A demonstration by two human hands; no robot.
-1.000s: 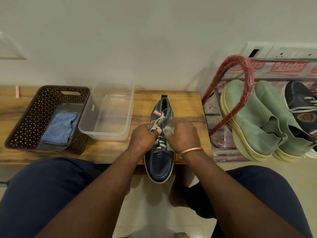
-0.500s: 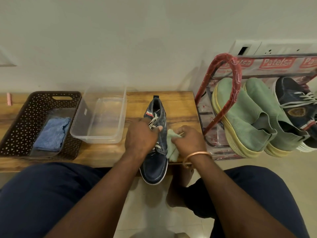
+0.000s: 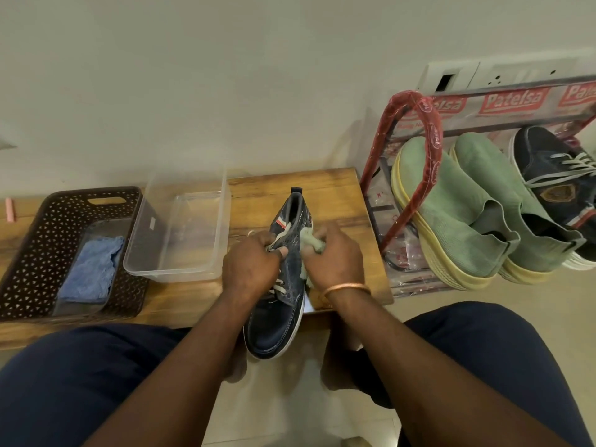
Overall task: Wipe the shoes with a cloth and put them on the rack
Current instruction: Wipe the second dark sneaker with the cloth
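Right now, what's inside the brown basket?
A crumpled blue cloth lies in the brown basket, apparently on a clear tray. Whatever is beneath the cloth is covered.

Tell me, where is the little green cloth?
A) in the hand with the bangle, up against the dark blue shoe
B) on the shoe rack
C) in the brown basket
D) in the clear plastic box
A: the right hand, the one wearing the bangle, grips the green cloth against the side of the dark blue shoe.
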